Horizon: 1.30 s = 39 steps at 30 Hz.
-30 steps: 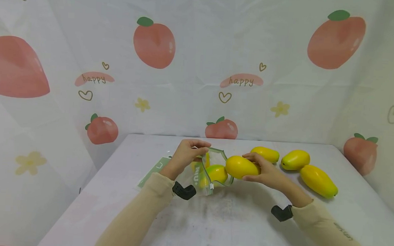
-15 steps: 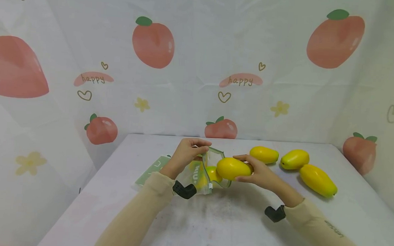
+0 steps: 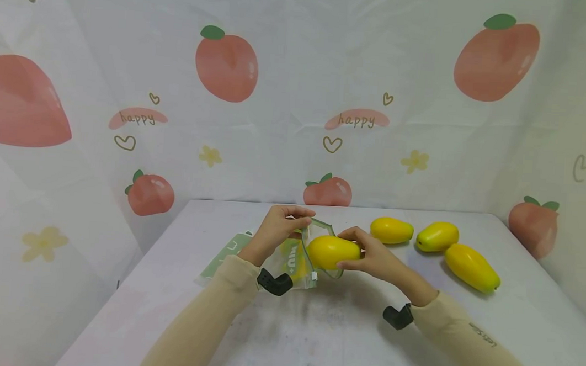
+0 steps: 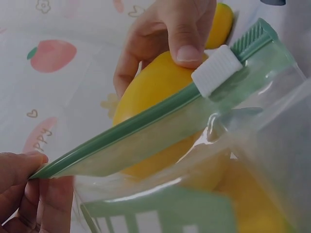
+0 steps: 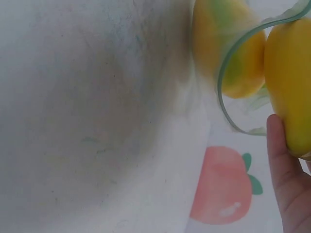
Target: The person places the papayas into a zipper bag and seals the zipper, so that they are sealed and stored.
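Observation:
In the head view, my left hand pinches the rim of a clear zip bag with green print. The left wrist view shows thumb and fingers on its green zip strip, with a white slider farther along. My right hand grips a yellow papaya by its near end. The far end of this papaya is inside the bag's mouth. Behind the clear film lies another papaya, yellow with green streaks, in the right wrist view. The bag's bottom is hidden behind my left hand.
Three more yellow papayas lie on the white table: one at the back, one to its right, one nearer. Flat green-printed plastic lies left of my left hand. A fruit-print cloth hangs behind.
My right hand has moved left with the papaya, from outside the bag's mouth to partly inside it. The left hand stays on the rim.

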Each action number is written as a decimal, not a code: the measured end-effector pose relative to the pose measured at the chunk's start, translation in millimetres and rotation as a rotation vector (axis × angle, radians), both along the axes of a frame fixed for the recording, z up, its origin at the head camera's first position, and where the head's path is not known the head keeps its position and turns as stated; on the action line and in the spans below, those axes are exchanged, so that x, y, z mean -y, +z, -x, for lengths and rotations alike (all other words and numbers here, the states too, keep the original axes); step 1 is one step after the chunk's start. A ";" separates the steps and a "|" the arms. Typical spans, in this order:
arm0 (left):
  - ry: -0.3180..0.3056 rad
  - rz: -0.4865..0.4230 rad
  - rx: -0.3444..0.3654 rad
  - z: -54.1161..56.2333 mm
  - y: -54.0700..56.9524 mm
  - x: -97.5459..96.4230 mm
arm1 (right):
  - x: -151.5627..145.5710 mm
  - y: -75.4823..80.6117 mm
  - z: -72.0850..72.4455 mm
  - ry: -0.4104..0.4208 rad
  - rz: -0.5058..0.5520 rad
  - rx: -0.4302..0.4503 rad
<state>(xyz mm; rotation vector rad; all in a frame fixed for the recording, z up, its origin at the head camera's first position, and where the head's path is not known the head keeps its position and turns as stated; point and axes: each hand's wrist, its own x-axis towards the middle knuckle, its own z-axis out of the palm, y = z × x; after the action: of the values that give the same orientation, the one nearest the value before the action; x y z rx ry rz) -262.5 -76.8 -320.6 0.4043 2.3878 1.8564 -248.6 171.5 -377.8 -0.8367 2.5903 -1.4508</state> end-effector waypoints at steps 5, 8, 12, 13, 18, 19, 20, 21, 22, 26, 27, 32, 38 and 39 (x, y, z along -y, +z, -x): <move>-0.003 0.004 -0.005 -0.5 0.2 0.7 | 2.0 0.2 0.3 0.032 0.022 0.012; -0.002 0.005 -0.009 -0.9 0.2 1.0 | 3.6 1.3 -0.1 0.044 0.029 0.019; -0.002 -0.002 0.006 -1.0 0.9 0.6 | 6.8 3.0 -2.2 0.051 0.047 0.037; -0.003 -0.004 0.011 -0.9 1.2 0.6 | 7.7 3.3 -2.7 0.054 0.057 0.043; -0.011 0.000 0.031 -0.5 3.6 0.3 | 9.9 3.7 -4.2 0.071 0.089 0.067; -0.013 0.000 0.033 -0.1 3.7 0.3 | 9.9 3.7 -4.3 0.076 0.091 0.067; -0.013 0.000 0.034 0.2 3.8 0.3 | 10.0 3.9 -4.3 0.081 0.090 0.063; -0.011 -0.001 0.035 1.0 3.3 0.4 | 10.0 3.9 -4.2 0.088 0.089 0.058; -0.010 -0.004 0.034 1.3 2.8 0.4 | 10.1 4.1 -4.0 0.094 0.088 0.054; -0.004 -0.015 0.024 2.1 0.3 -0.1 | 10.6 3.9 -3.0 0.104 0.096 0.052; -0.002 -0.016 0.021 2.2 -0.3 -0.3 | 10.7 3.6 -2.7 0.102 0.100 0.058; -0.002 -0.015 0.009 1.2 -0.8 -1.3 | 11.8 2.2 -1.6 0.081 0.105 0.064; -0.009 -0.008 0.007 1.3 0.0 -1.2 | 13.0 3.3 -0.2 0.069 0.085 0.027; -0.009 -0.007 0.006 1.7 -0.2 -1.3 | 13.3 3.3 0.3 0.069 0.087 0.020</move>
<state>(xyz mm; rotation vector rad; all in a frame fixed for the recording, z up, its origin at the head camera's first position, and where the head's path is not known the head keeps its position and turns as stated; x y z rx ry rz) -264.2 -75.6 -320.9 0.4092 2.3723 1.8604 -249.0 158.2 -374.5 -0.9069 2.4739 -1.5538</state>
